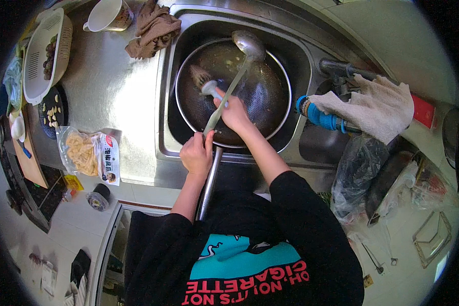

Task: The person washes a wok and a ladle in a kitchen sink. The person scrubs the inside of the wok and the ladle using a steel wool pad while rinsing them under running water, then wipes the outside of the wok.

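A wok (pixel 267 103) with a textured inner surface sits in the left basin of a steel sink (pixel 162 114), and its metal handle (pixel 211 183) points toward my body. My left hand (pixel 197 153) grips the lower handle of a metal ladle (pixel 248 45), whose bowl reaches over the far rim of the wok. In my right hand (pixel 232 111) is a dish brush (pixel 210 86) with a pale handle. Its brown bristles are inside the wok, left of the ladle's handle. Small bits of residue cling to the wok's inside.
Left on the steel counter are a brown cloth (pixel 155 28), a mug (pixel 109 16), a white basket (pixel 34 72) of grapes, a dark round dish (pixel 52 113) with garlic cloves and a bag of food (pixel 88 153). A beige cloth (pixel 371 103) drapes the faucet (pixel 321 114) at right.
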Available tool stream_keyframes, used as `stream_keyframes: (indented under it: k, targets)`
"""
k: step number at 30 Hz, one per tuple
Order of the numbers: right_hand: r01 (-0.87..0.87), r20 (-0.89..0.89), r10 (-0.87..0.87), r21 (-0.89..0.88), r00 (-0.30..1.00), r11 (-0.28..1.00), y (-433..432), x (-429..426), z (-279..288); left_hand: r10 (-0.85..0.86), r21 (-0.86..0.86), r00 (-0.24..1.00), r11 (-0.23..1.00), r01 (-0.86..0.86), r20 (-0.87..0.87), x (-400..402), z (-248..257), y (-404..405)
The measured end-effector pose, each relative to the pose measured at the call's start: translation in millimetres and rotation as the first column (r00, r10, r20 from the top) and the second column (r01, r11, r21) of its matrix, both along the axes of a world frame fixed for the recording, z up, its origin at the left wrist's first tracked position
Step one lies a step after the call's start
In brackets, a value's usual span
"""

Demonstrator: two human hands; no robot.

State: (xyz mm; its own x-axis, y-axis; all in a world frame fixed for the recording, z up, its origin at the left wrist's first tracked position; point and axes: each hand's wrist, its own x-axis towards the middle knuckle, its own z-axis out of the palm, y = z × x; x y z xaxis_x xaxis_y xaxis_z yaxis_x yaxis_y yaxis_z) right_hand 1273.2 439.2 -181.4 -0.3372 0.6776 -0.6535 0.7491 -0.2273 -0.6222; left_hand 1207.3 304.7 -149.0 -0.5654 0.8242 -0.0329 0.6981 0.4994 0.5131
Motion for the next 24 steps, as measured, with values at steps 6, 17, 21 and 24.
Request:
stream_keyframes:
  k: [6, 17, 21, 24]
  targets:
    - [0.208, 0.149, -0.235, 0.181, 0.96, 0.961, 42, 7, -13, 0.003, 0.036, 0.999, 0.999, -0.004, 0.041, 1, 5, 5]
    - [0.091, 0.008, -0.091, 0.059, 0.996, 0.994, 7, -2, -8, 0.008, 0.029, 1.0, 1.0, -0.008, 0.009, 1, 1, 2]
    - [-0.277, 0.102, 0.27, 0.059, 0.957, 0.959, 0, 9, 26, -0.001, 0.001, 1.0, 1.0, 0.001, 0.012, 0, 0, 0]
    - [-0.322, 0.083, 0.317, 0.068, 0.945, 0.944, -7, 26, 34, 0.006, 0.004, 1.0, 1.0, -0.006, 0.005, 0, 1, 1]
